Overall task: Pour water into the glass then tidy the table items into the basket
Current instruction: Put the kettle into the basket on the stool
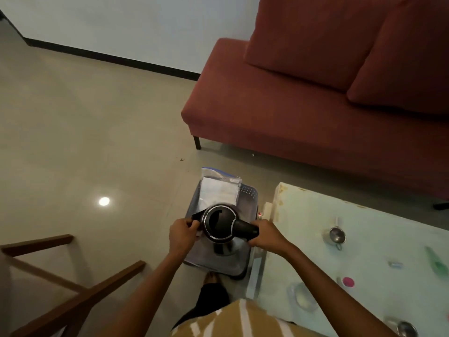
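Note:
A black and steel kettle (pixel 220 226) hangs upright over the grey basket (pixel 251 193) that stands on the floor left of the table. My right hand (pixel 266 235) grips its black handle. My left hand (pixel 183 233) pinches the spout side of the kettle's rim. A clear zip bag with white paper (pixel 220 188) lies in the far end of the basket. On the pale green table (pixel 303 215) to the right sit a clear glass (pixel 302 296), a steel measuring cup (pixel 336 235), a green object (pixel 437 262) and a pink lid (pixel 348 282).
A red sofa (pixel 303 98) stands beyond the table. A wooden chair frame (pixel 73 297) is at the lower left. Another steel cup (pixel 405 328) sits at the table's near edge. My foot (pixel 211 279) is just below the basket. Tiled floor stretches to the left.

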`<move>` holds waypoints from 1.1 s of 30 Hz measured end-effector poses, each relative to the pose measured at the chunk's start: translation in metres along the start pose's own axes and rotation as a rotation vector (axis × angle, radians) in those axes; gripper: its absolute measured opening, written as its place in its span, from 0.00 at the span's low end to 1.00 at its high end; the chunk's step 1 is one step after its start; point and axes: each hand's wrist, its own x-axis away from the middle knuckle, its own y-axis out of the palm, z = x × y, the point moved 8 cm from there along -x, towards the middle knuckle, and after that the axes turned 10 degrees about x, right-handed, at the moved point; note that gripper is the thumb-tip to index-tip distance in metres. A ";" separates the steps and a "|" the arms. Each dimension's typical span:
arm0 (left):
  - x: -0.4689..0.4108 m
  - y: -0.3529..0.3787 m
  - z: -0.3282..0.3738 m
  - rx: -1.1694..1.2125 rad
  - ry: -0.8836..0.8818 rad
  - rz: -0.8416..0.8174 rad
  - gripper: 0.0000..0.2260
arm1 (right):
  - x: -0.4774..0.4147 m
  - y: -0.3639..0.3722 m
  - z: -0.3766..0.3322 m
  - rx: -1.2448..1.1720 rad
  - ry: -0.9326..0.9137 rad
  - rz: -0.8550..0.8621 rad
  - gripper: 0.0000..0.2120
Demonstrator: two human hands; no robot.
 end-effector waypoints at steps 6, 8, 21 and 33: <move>-0.029 0.005 -0.024 -0.044 -0.076 0.017 0.14 | -0.040 0.024 -0.001 0.067 0.081 -0.001 0.12; -0.029 0.007 -0.026 -0.061 -0.090 0.010 0.15 | -0.047 0.031 0.001 0.104 0.084 -0.008 0.12; -0.043 0.012 -0.073 -0.141 -0.242 -0.053 0.11 | -0.064 0.089 0.025 0.145 0.154 -0.011 0.19; -0.050 0.035 -0.017 -0.190 0.015 -0.173 0.12 | -0.069 0.082 0.030 0.087 0.123 -0.067 0.12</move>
